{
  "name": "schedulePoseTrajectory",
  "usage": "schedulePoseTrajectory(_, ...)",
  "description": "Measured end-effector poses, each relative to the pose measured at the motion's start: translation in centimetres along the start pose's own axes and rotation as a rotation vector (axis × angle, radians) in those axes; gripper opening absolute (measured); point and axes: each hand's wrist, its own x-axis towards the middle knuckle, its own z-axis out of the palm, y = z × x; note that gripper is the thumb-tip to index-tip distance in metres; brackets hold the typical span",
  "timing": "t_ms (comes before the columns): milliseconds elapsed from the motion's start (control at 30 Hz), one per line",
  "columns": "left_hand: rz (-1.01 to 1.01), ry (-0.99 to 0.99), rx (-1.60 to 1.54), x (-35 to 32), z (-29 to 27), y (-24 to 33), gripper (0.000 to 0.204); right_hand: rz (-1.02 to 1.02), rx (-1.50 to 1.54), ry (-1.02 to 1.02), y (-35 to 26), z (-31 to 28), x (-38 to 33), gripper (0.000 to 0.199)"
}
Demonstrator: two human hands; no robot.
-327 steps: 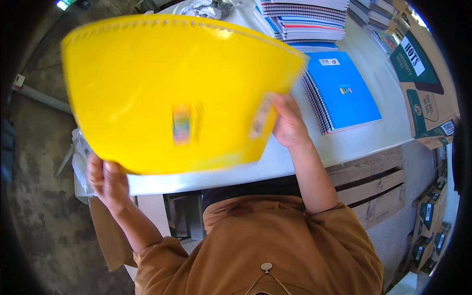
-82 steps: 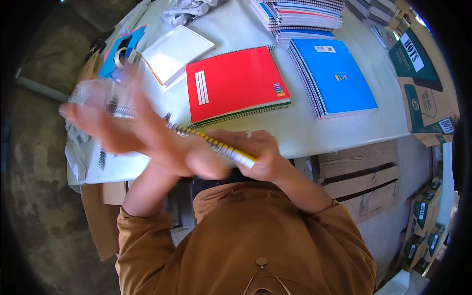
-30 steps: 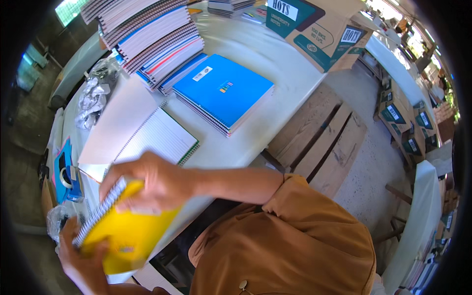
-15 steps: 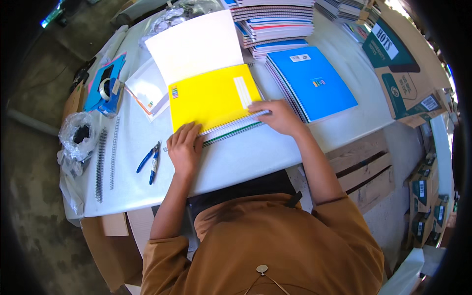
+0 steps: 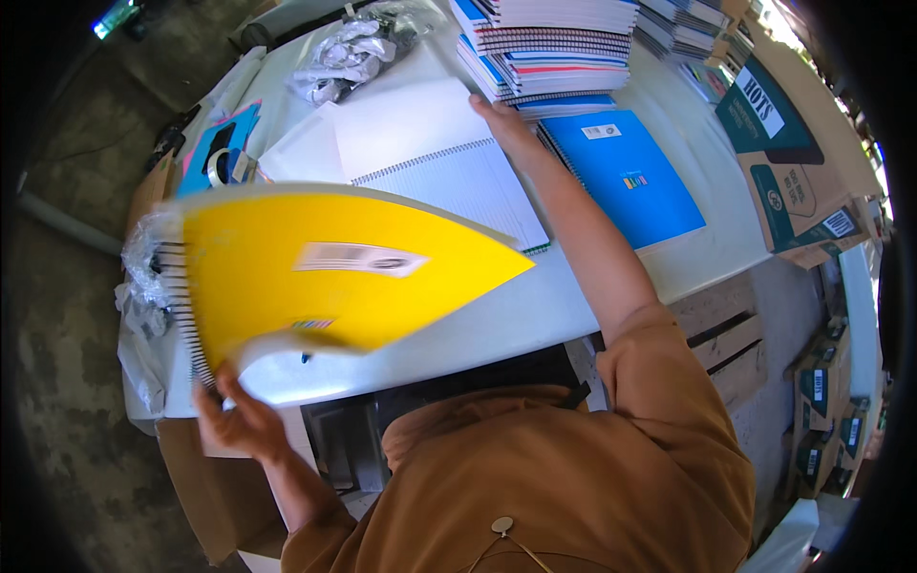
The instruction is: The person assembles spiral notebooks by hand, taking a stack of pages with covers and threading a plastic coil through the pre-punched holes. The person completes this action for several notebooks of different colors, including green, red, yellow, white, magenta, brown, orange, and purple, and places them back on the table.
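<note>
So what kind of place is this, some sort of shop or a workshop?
Most likely a small workshop or packing spot for school notebooks. A tall stack of spiral notebooks sits on the white table, printed cartons lie alongside, and the left hand lifts a yellow notebook.

The yellow notebook cover (image 5: 325, 277) looks like smooth, slightly glossy card, bound along one edge with dark wire spiral. The open notebook (image 5: 449, 172) shows matt white ruled paper. The blue notebook (image 5: 626, 177) has a smooth card cover with a faint sheen. The bench (image 5: 535, 310) top is smooth, matt white. Crumpled clear plastic (image 5: 349, 48) glints. The cartons (image 5: 812, 224) are matt cardboard.
</note>
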Motion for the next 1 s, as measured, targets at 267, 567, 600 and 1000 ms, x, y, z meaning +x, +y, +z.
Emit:
schedulePoseTrajectory(267, -0.148, 0.206, 0.122, 2.7, -7.1, 0.9, 0.023, 0.154, -0.288, 0.268, 2.0, 4.6, 3.3, 0.082)
schedulePoseTrajectory(567, -0.225, 0.117, 0.204, 2.0, -6.3, 0.1, 0.025, 0.015, -0.165, -0.012, 2.5, 0.0, 2.2, 0.029)
schedulePoseTrajectory(600, -0.227, 0.116, 0.202, 2.2, -6.2, 0.2, 0.025, 0.016, -0.167, -0.010, 2.1, -1.0, 1.6, 0.029)
schedulePoseTrajectory(1000, 0.090, 0.212, -0.004, 9.7, 4.6, 6.8, 0.021, -0.031, -0.555, -0.242, -1.3, -5.6, -11.1, 0.042)
